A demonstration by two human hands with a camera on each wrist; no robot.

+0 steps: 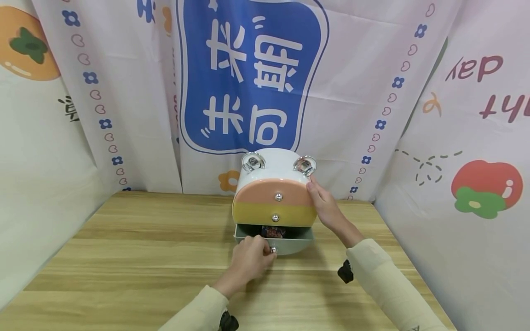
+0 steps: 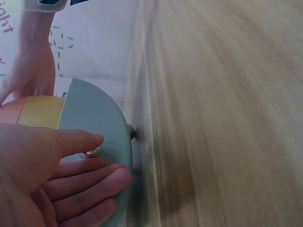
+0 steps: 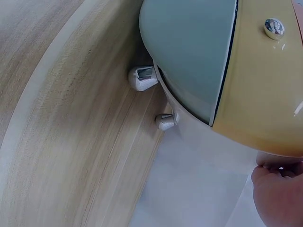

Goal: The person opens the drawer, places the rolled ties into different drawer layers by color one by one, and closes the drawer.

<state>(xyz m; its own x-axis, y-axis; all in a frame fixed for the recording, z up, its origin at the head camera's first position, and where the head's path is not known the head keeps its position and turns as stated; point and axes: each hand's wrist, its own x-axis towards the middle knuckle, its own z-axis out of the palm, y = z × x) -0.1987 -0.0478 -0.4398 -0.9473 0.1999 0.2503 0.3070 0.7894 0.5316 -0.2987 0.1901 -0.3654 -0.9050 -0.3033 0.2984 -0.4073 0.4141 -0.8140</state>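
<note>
A small rounded drawer box [image 1: 271, 158] stands on the table, with a white shell and two shiny ear-like pieces on top. Its orange drawer [image 1: 256, 193] and yellow drawer [image 1: 252, 214] are closed. The green bottom drawer [image 1: 294, 247] is pulled out, and a dark patterned item [image 1: 273, 232] lies inside, its kind unclear. My left hand [image 1: 250, 255] pinches the silver knob [image 2: 92, 151] of the green drawer between thumb and index finger. My right hand [image 1: 329, 209] rests against the box's right side, fingers fairly straight and pointing up toward the ear; part of it is hidden.
The wooden table [image 1: 136, 253] spreads around the box. A printed cloth [image 1: 348, 59] hangs close behind it, with more cloth at both sides. Short silver feet [image 3: 143, 78] hold the box off the tabletop.
</note>
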